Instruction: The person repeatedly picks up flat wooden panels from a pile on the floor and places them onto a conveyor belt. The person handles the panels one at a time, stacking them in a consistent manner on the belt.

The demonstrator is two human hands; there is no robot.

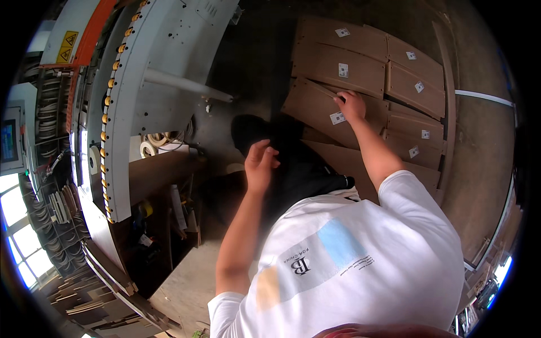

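Head view: a person in a white shirt (360,265) is bending over stacked brown panels (366,73) on the floor. Right hand (350,105) is pressing spread fingers on a tilted labelled panel (315,107), not gripping it. Left hand (260,163) is hanging loosely curled, holding nothing, over dark trousers (293,163). A grey machine (146,84) is standing at left.

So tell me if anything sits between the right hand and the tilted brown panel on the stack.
Nothing visible does. The right hand already rests its fingers on the tilted brown panel. The left hand hangs apart, lower down, near the dark trousers.
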